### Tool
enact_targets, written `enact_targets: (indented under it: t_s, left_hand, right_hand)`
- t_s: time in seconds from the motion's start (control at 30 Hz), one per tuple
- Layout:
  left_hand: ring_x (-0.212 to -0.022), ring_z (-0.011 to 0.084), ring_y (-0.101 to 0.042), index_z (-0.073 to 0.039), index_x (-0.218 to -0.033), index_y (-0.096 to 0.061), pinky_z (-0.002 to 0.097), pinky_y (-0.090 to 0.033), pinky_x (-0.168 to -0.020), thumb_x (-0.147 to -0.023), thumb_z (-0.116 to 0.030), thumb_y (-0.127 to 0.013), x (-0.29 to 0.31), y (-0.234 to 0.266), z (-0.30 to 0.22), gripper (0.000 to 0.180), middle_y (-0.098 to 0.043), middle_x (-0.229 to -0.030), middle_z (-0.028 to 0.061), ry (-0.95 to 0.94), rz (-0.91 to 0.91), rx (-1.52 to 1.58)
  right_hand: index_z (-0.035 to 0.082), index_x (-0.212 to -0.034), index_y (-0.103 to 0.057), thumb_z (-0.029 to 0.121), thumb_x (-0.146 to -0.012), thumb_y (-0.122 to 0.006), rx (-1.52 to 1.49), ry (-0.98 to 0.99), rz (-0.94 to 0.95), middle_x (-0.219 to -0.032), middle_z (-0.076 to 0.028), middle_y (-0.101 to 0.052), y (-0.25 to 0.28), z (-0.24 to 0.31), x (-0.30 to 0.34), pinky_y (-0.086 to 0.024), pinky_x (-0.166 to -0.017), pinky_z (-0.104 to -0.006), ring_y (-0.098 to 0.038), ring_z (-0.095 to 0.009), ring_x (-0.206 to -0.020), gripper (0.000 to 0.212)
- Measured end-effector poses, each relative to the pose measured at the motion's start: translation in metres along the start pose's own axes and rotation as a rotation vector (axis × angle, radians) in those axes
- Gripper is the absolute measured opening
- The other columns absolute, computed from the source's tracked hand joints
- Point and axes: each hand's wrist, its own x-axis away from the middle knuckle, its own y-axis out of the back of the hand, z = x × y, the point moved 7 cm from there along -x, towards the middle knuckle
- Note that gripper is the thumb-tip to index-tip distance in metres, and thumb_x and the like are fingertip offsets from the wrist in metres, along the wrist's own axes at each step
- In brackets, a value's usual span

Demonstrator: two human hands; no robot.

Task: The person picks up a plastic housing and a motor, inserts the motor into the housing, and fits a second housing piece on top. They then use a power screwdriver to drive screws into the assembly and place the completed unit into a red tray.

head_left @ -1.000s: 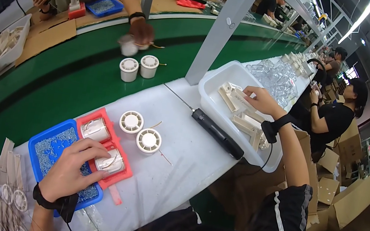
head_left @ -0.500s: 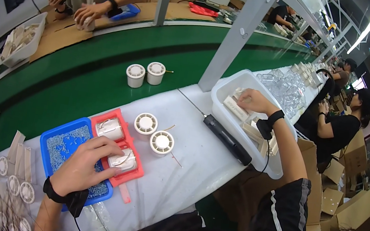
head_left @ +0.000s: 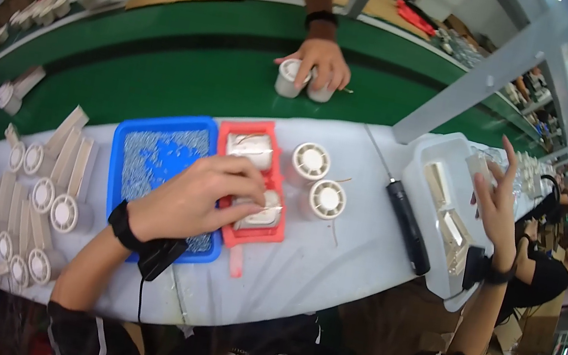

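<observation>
My left hand point(head_left: 201, 197) is closed, thumb and fingers on the white cylindrical housing point(head_left: 264, 212) in the near slot of a red holder point(head_left: 237, 238). A second white housing point(head_left: 250, 147), with a thin wire on it, lies in the far slot. Above the right side of a translucent bin point(head_left: 419, 236), my right hand point(head_left: 496, 215) pinches a pale plastic piece point(head_left: 480, 166), partly hidden by the fingers. Long off-white plastic parts point(head_left: 452, 234) lie in the bin. Two white housings with vented round tops point(head_left: 326, 199) stand right of the red holder.
A blue tray of small screws point(head_left: 169, 119) adjoins the red holder. A black electric screwdriver point(head_left: 408, 226) lies beside the bin. Many long-handled white assemblies point(head_left: 65, 213) crowd the left. Across the green belt point(head_left: 207, 50), a co-worker's hand point(head_left: 323, 63) grasps white housings point(head_left: 289, 78).
My right hand has risen from inside the bin with a pale piece. My left hand stays at the red holder. A co-worker's hand has reached the housings on the belt. The view has shifted.
</observation>
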Motion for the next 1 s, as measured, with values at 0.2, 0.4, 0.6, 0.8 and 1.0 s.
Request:
enact_targets:
  t_s: [0.2, 0.4, 0.6, 0.8, 1.0]
  left_hand:
    - [-0.100, 0.0274, -0.069, 0.000, -0.101, -0.076, 0.0367, -0.056, -0.088, -0.087, -0.007, -0.078, 0.000, -0.003, -0.005, 0.016, -0.069, -0.111, 0.0109, -0.080, -0.062, -0.035]
    - [-0.097, 0.0267, -0.069, 0.000, -0.100, -0.077, 0.0373, -0.057, -0.085, -0.087, -0.005, -0.077, 0.000, -0.009, -0.006, 0.014, -0.069, -0.108, 0.0092, -0.116, -0.063, 0.042]
    - [-0.097, 0.0275, -0.069, -0.001, -0.101, -0.075, 0.0383, -0.057, -0.085, -0.086, -0.004, -0.077, 0.000, -0.009, -0.003, 0.015, -0.068, -0.105, 0.0089, -0.052, -0.020, 0.077]
    - [-0.092, 0.0290, -0.067, 0.001, -0.094, -0.071, 0.0389, -0.055, -0.081, -0.083, -0.010, -0.081, 0.003, -0.001, -0.001, 0.019, -0.067, -0.103, 0.0096, -0.032, -0.033, 0.019]
    - [-0.090, 0.0292, -0.066, 0.001, -0.091, -0.070, 0.0385, -0.052, -0.081, -0.075, -0.017, -0.088, 0.008, 0.001, 0.004, 0.030, -0.067, -0.108, 0.0099, -0.077, 0.034, -0.254]
  right_hand:
    - [0.002, -0.125, -0.063, 0.000, -0.084, -0.079, 0.010, 0.516, 0.344, -0.121, -0.013, -0.068, -0.110, 0.116, 0.052, -0.056, -0.080, -0.0320, -0.068, -0.025, -0.081, 0.044]
    - [0.002, -0.113, -0.067, 0.003, -0.075, -0.088, -0.103, 0.747, 0.335, -0.110, -0.013, -0.075, -0.140, 0.153, 0.057, -0.057, -0.074, -0.0299, -0.072, -0.023, -0.086, 0.043]
    - [0.003, -0.120, -0.066, 0.002, -0.073, -0.090, -0.155, 0.747, 0.422, -0.105, -0.011, -0.076, -0.158, 0.164, 0.058, -0.059, -0.076, -0.0311, -0.076, -0.026, -0.090, 0.053]
    - [0.003, -0.136, -0.053, 0.003, -0.070, -0.095, -0.137, 0.635, 0.471, -0.106, -0.011, -0.075, -0.182, 0.168, 0.059, -0.060, -0.085, -0.0333, -0.075, -0.023, -0.095, 0.078]
    - [0.004, -0.151, -0.033, -0.003, -0.076, -0.090, -0.554, 0.601, 0.421, -0.111, -0.015, -0.073, -0.236, 0.145, 0.073, -0.057, -0.099, -0.0380, -0.071, -0.025, -0.108, 0.094]
